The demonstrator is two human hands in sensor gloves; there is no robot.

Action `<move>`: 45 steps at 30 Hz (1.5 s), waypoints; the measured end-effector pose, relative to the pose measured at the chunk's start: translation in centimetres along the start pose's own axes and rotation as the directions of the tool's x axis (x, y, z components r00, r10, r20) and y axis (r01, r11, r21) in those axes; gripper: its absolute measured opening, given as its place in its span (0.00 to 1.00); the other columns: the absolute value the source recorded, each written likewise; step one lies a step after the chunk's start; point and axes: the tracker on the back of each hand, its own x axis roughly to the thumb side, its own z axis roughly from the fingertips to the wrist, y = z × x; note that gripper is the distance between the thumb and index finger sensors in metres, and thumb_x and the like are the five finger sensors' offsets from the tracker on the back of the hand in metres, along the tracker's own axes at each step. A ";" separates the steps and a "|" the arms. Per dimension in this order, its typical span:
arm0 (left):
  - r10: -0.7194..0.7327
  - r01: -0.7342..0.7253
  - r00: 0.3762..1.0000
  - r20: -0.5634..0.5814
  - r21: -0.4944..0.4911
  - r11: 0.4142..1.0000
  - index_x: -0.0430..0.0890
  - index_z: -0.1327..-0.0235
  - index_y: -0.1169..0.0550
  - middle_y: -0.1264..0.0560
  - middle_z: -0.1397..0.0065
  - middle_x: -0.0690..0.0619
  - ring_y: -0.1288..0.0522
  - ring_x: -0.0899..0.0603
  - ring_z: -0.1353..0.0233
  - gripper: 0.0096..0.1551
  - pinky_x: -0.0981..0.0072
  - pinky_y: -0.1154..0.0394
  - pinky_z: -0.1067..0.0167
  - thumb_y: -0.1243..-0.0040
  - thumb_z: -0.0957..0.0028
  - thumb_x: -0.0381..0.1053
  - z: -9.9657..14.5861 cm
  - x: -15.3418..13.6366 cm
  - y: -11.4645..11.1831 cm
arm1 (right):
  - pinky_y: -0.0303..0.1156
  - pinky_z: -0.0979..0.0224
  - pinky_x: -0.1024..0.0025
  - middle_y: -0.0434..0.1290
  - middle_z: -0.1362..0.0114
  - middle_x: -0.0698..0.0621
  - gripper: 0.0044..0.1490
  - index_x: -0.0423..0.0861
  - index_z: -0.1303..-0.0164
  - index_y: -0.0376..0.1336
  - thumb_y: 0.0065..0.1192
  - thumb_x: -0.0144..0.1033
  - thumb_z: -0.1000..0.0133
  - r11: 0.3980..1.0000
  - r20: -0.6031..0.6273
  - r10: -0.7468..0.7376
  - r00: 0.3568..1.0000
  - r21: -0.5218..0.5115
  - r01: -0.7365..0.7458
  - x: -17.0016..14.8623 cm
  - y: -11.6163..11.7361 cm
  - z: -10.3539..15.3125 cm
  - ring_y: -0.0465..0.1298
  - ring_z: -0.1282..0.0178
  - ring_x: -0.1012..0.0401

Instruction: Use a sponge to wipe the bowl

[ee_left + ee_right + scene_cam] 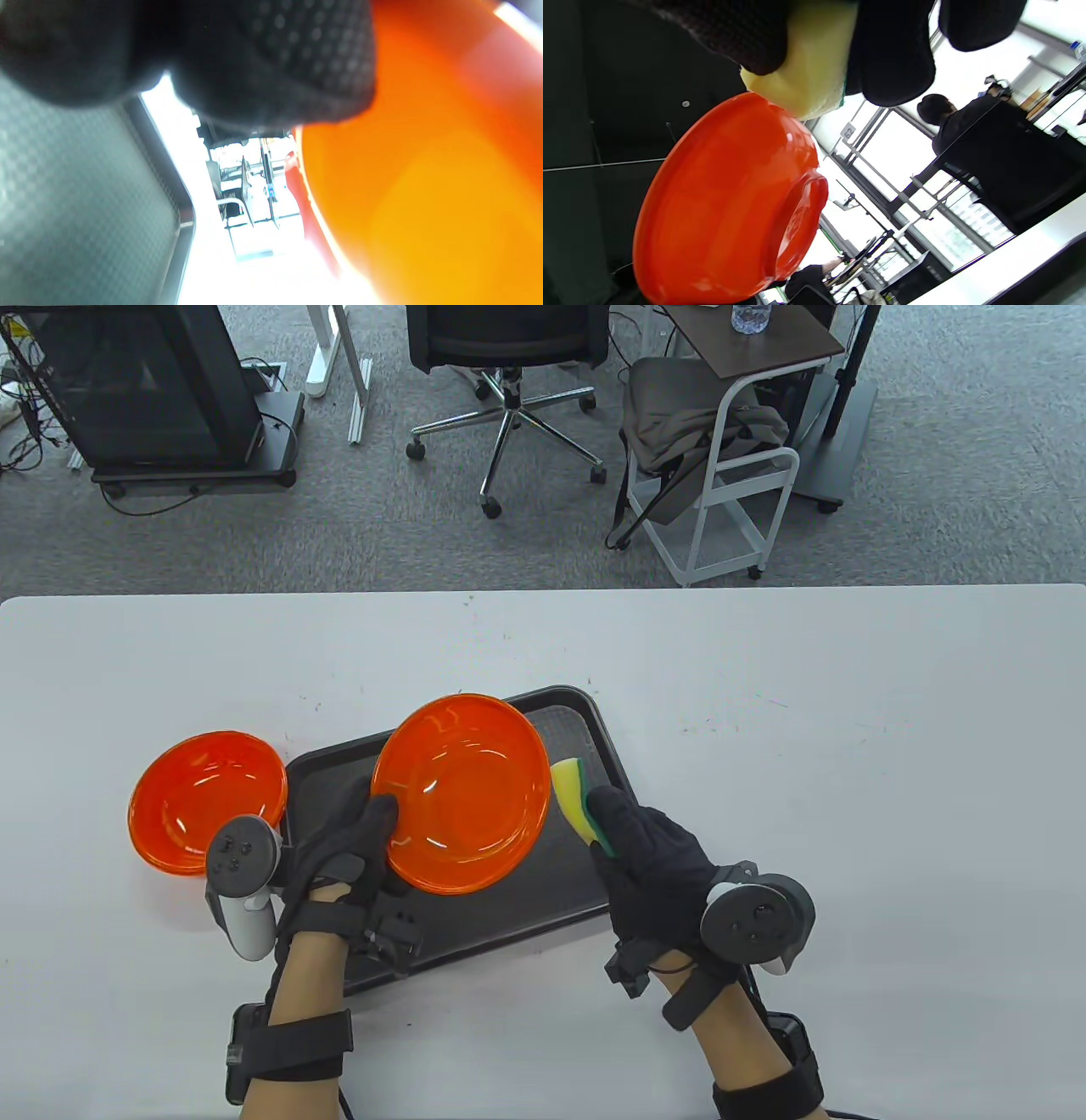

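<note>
My left hand (361, 836) grips the near-left rim of an orange bowl (462, 791) and holds it tilted above the dark tray (585, 712). The bowl fills the right of the left wrist view (424, 178), under my gloved fingers (275, 63). My right hand (632, 836) holds a yellow and green sponge (573, 793) just right of the bowl's rim. In the right wrist view the sponge (810, 63) sits between my fingers (891, 55), beside the bowl's outside (725, 203).
A second orange bowl (208, 797) stands on the white table (848, 729) left of the tray. Beyond the table's far edge are an office chair (509, 356) and a white cart (730, 458).
</note>
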 end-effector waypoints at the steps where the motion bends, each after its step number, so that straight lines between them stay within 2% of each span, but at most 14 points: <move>1: -0.019 0.019 1.000 -0.003 -0.018 1.000 0.39 0.33 0.28 0.16 0.67 0.50 0.15 0.55 0.82 0.31 0.64 0.14 0.79 0.45 0.42 0.56 0.0 0.0 -0.2 | 0.64 0.34 0.32 0.70 0.27 0.36 0.30 0.43 0.29 0.57 0.62 0.37 0.40 0.999 0.030 -0.023 0.999 0.041 0.021 0.0 0.3 -0.1 0.75 0.36 0.41; 3: -0.059 0.058 0.998 -0.024 -0.032 0.998 0.39 0.34 0.27 0.16 0.73 0.55 0.19 0.59 0.88 0.31 0.67 0.15 0.84 0.44 0.41 0.58 0.0 0.1 -0.4 | 0.64 0.34 0.32 0.70 0.27 0.36 0.30 0.43 0.29 0.57 0.62 0.37 0.40 0.998 0.056 -0.054 0.997 0.038 0.052 0.0 0.7 0.0 0.76 0.36 0.42; 6: -0.122 0.120 0.992 -0.040 -0.051 0.992 0.40 0.34 0.27 0.16 0.76 0.58 0.20 0.60 0.91 0.32 0.69 0.15 0.87 0.42 0.41 0.59 0.0 0.5 -0.1 | 0.65 0.34 0.32 0.71 0.27 0.36 0.30 0.44 0.29 0.57 0.62 0.37 0.40 0.997 0.056 -0.070 0.996 0.029 0.069 0.1 0.8 0.0 0.76 0.36 0.42; 9: -0.151 0.147 0.987 -0.051 -0.083 0.986 0.39 0.33 0.28 0.16 0.77 0.58 0.21 0.60 0.92 0.32 0.68 0.16 0.87 0.41 0.42 0.59 0.1 0.8 -0.2 | 0.65 0.34 0.33 0.71 0.27 0.37 0.30 0.45 0.29 0.57 0.62 0.37 0.40 0.998 0.061 -0.064 0.996 0.022 0.063 0.0 0.8 0.1 0.76 0.36 0.42; 19: -0.144 0.126 0.989 -0.035 -0.312 0.942 0.38 0.32 0.28 0.16 0.78 0.59 0.21 0.59 0.92 0.34 0.68 0.16 0.88 0.40 0.42 0.59 -0.4 0.9 -2.0 | 0.67 0.35 0.34 0.71 0.27 0.37 0.30 0.46 0.28 0.57 0.62 0.37 0.39 0.963 -0.016 -0.259 0.966 -0.075 0.257 -1.2 0.5 0.2 0.78 0.39 0.43; 22: -0.154 0.138 0.988 -0.017 -0.348 0.927 0.38 0.33 0.28 0.16 0.78 0.58 0.21 0.59 0.92 0.34 0.68 0.16 0.88 0.39 0.42 0.60 -0.3 1.2 -2.4 | 0.67 0.35 0.34 0.71 0.27 0.37 0.30 0.46 0.28 0.56 0.62 0.37 0.40 0.956 -0.037 -0.287 0.957 -0.077 0.284 -1.5 0.5 0.2 0.78 0.39 0.43; 29: -0.173 0.179 0.984 0.051 -0.393 0.902 0.39 0.32 0.29 0.16 0.77 0.58 0.21 0.59 0.92 0.35 0.67 0.16 0.87 0.41 0.42 0.61 0.1 2.3 -4.0 | 0.67 0.35 0.34 0.71 0.28 0.37 0.30 0.45 0.28 0.56 0.60 0.37 0.40 0.914 -0.099 -0.404 0.909 -0.078 0.398 -2.3 0.7 0.2 0.79 0.40 0.43; 32: -0.161 0.178 0.984 0.076 -0.429 0.886 0.39 0.31 0.29 0.16 0.77 0.58 0.21 0.59 0.92 0.35 0.67 0.16 0.87 0.41 0.41 0.61 0.2 2.5 -4.9 | 0.67 0.35 0.34 0.71 0.28 0.37 0.31 0.45 0.27 0.55 0.60 0.36 0.39 0.872 -0.141 -0.490 0.860 -0.072 0.485 -2.7 1.4 0.4 0.78 0.40 0.43; 37: -0.167 0.203 0.979 0.120 -0.422 0.884 0.39 0.31 0.30 0.16 0.77 0.59 0.21 0.60 0.92 0.37 0.68 0.16 0.87 0.43 0.42 0.63 0.3 2.8 -5.9 | 0.67 0.35 0.34 0.71 0.29 0.35 0.31 0.43 0.27 0.55 0.60 0.36 0.39 0.797 -0.188 -0.599 0.778 -0.049 0.602 -2.9 2.3 0.4 0.79 0.42 0.44; 40: -0.144 0.190 0.980 0.139 -0.420 0.887 0.39 0.31 0.30 0.16 0.77 0.59 0.21 0.60 0.92 0.37 0.68 0.15 0.87 0.43 0.42 0.64 0.3 2.8 -6.6 | 0.68 0.36 0.35 0.72 0.31 0.34 0.31 0.41 0.28 0.54 0.59 0.36 0.39 0.775 -0.202 -0.622 0.756 -0.020 0.632 -2.7 2.7 0.4 0.81 0.45 0.45; 45: -0.145 0.200 0.971 0.191 -0.311 0.929 0.39 0.31 0.30 0.16 0.77 0.60 0.21 0.60 0.92 0.38 0.69 0.15 0.87 0.44 0.42 0.66 0.7 3.2 -7.3 | 0.69 0.37 0.36 0.74 0.34 0.32 0.32 0.35 0.30 0.54 0.59 0.35 0.39 0.757 -0.256 -0.608 0.751 0.097 0.646 -2.2 4.5 0.5 0.82 0.49 0.46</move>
